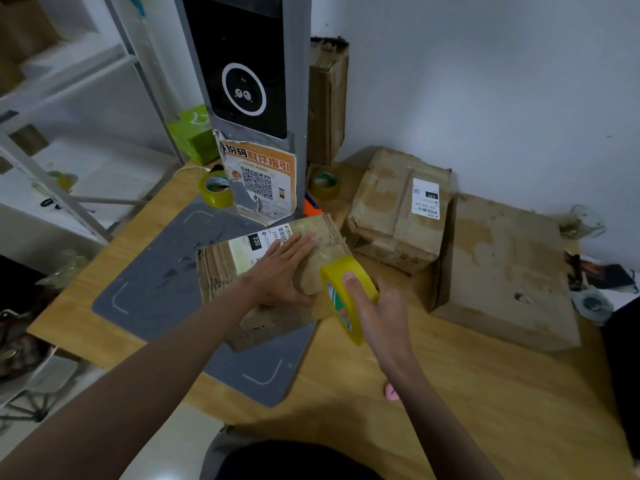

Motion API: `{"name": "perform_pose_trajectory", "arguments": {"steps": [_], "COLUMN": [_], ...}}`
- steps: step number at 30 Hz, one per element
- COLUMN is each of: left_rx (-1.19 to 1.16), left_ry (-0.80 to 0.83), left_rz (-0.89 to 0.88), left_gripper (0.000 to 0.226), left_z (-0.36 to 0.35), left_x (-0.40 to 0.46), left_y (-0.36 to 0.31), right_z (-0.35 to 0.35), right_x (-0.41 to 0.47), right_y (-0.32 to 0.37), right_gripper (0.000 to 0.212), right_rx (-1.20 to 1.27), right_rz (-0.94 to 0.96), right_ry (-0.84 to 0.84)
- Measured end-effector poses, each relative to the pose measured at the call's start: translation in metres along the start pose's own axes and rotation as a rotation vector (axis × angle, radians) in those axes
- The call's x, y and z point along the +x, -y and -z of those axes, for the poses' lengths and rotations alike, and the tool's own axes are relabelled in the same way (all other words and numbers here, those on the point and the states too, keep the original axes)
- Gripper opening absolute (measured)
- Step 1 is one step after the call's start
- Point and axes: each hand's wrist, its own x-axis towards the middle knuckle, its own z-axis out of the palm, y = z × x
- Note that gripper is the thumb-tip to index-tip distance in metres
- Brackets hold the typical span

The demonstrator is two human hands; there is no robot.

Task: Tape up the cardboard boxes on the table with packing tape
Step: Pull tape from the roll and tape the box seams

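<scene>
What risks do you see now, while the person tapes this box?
1. The left hand lies flat on the box, near the yellow tape roll gripped by the right hand; tape may stick to its fingers.
2. The box surface looks torn and wrinkled, so tape may hold badly.

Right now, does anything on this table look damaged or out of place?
Yes. The cardboard boxes look worn: the big box by the wall has its surface peeling in patches, and the poster on the grey kiosk is torn and curling at its edges.
</scene>
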Motion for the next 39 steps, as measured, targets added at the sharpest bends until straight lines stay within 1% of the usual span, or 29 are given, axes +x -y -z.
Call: {"name": "perform_pose_trajectory", "arguments": {"steps": [5,11,17,20,24,31,35,37,39], "left_rx": [-0.001,0.03,0.081,0.141,0.162,0.206,0.227,0.226,0.22], "left_ry": [-0.003,0.004,-0.048,-0.074,-0.089,-0.005,0.033,0.038,0.039], "left_rz": [0.009,0.037,-0.012,-0.045,-0.073,-0.072,-0.064,-0.067,-0.064], "left_gripper": [0.131,0.132,0.124,0.12,0.117,0.111,0.119,0.119,0.114], "left_z": [-0.002,0.001,0.0,0.001,0.0,-0.005,-0.007,-0.006,-0.006], "left_x": [0.001,0.002,-0.001,-0.002,-0.003,-0.001,0.001,0.002,0.001], "left_y": [0.001,-0.002,-0.004,-0.006,-0.009,-0.009,-0.006,-0.005,-0.005], "right_z": [0.011,0.009,0.009,0.007,0.005,0.002,-0.002,-0.005,-0.007], "right_x": [-0.006,-0.006,-0.01,-0.009,-0.007,-0.004,-0.001,0.001,0.004], "right_y": [-0.009,-0.02,-0.032,-0.039,-0.049,-0.07,-0.082,-0.088,-0.094], "right_gripper": [0.029,0.029,0.03,0.03,0.029,0.029,0.023,0.023,0.025], "right_rx": [-0.017,-0.009,0.128,0.142,0.152,0.156,0.177,0.142,0.09], "right_rz": [-0.029,-0.052,-0.109,-0.124,-0.128,-0.154,-0.206,-0.206,-0.201], "right_ry": [0.019,0.11,0.135,0.147,0.163,0.171,0.213,0.243,0.264]}}
